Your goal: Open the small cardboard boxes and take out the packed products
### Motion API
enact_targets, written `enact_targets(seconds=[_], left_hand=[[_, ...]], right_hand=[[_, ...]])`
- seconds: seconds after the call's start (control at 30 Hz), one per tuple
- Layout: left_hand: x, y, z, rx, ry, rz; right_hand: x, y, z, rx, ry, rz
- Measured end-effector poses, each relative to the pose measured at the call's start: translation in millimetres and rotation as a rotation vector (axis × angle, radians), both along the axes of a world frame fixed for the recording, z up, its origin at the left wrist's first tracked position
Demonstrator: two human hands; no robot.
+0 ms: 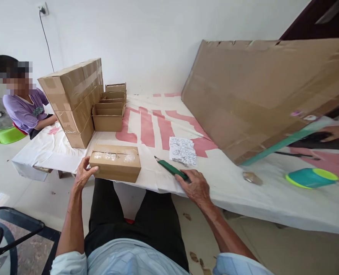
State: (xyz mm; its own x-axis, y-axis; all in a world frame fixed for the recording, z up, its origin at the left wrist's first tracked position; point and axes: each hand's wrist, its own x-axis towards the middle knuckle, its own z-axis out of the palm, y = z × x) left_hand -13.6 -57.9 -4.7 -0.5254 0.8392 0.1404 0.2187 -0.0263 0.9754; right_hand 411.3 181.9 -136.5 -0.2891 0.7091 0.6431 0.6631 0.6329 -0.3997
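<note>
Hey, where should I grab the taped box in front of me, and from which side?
Probably by both short ends, palms coming from left and right: the closed box sits long side toward you, your left hand is at its left end, and its right end stands free.

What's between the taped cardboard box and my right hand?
In the head view, the green utility knife your right hand holds, then white tablecloth before the taped cardboard box.

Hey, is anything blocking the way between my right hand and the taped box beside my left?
Nothing visible stands between your right hand and the taped box. The green tool in that hand points toward it; the patterned sheet lies beyond the tool, off that path.
</note>
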Motion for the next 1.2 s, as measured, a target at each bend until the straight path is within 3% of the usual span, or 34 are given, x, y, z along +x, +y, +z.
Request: enact_targets(seconds=[0.2,0.33,0.57,0.67,0.83,1.0,1.2], left_hand=[[-17,15,-2.4,-0.008,-0.067,-0.164],[-19,18,-4.3,-0.009,-0.012,-0.192],[12,11,-5.6,0.022,-0.074,-0.174],[24,8,-8.2,0.033,-0.030,-0.189],[34,8,-6.5,0.057,0.080,-0.237],[51,9,9.6,0.112,0.244,-0.264],[65,8,22.7,0.131,0.312,-0.307]], right_hand=[[-2,-9,10,0.037,0.053,-0.026],[-20,-26,33,0.022,0.161,0.006],[-82,-62,95,-0.346,0.378,0.344],[-99,-74,110,-0.429,0.407,0.427],[-99,-74,107,-0.494,0.442,0.377],[-78,-59,90,-0.592,0.504,0.279],[-63,-49,75,-0.630,0.554,0.278]])
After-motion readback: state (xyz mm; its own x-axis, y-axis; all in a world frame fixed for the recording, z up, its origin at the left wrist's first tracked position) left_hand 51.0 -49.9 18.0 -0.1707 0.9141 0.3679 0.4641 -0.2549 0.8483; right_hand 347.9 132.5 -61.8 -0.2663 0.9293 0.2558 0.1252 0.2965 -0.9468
